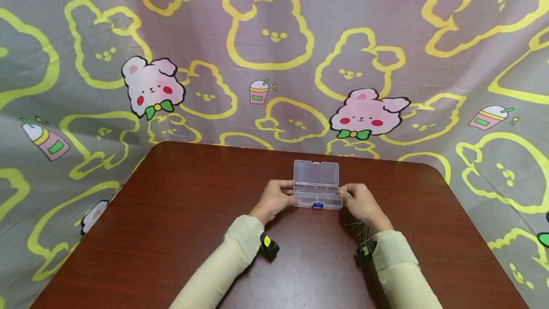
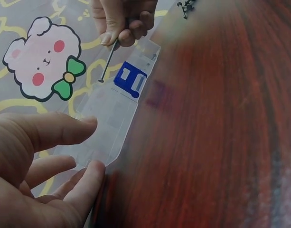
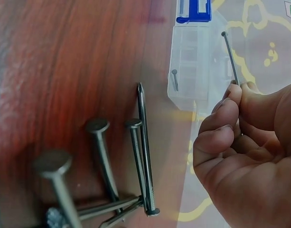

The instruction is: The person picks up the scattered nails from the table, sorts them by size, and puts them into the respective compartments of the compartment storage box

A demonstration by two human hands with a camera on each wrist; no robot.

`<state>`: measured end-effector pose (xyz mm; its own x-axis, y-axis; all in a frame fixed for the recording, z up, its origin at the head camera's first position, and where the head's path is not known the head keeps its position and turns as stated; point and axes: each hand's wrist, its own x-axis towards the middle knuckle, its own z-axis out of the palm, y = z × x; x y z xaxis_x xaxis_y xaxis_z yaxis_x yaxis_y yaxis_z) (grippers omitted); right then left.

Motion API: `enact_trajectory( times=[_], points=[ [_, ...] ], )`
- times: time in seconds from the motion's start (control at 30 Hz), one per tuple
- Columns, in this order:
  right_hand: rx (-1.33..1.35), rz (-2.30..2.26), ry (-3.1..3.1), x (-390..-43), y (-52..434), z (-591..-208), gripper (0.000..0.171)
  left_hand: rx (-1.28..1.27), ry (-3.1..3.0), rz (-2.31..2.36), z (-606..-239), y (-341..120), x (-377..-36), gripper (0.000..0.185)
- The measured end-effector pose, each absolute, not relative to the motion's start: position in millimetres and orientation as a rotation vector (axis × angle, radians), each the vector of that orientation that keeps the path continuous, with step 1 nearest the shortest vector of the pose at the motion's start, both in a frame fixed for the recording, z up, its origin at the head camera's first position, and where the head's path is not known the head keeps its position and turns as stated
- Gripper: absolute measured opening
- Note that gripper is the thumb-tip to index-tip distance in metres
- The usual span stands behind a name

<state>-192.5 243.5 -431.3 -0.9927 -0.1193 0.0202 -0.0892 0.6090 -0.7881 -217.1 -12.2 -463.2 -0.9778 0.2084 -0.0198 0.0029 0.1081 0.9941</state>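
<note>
A clear plastic compartment box [image 1: 306, 202] with a blue latch [image 1: 318, 206] stands on the table, its lid [image 1: 316, 173] raised at the back. My left hand [image 1: 274, 199] is at the box's left end, fingers extended and fingertips right at its corner in the left wrist view. Between thumb and fingertips my right hand [image 1: 359, 201] pinches a nail [image 3: 230, 57], head end pointing out over the box. One small nail [image 3: 175, 80] shows inside the right end compartment.
Several loose nails [image 1: 363, 233] lie on the brown table [image 1: 193, 213] beneath the right wrist, some crossing each other. A patterned cloth [image 1: 193, 37] with cartoon bears and rabbits hangs behind the table and along its sides.
</note>
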Motion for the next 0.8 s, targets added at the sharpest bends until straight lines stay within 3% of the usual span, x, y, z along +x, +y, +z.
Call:
enact_trajectory(
  times=[0.8],
  points=[
    [-0.047,-1.200,2.855,-214,228,-428,0.038,0.201,2.256,1.954,-463,-13,-216,0.065]
  ],
)
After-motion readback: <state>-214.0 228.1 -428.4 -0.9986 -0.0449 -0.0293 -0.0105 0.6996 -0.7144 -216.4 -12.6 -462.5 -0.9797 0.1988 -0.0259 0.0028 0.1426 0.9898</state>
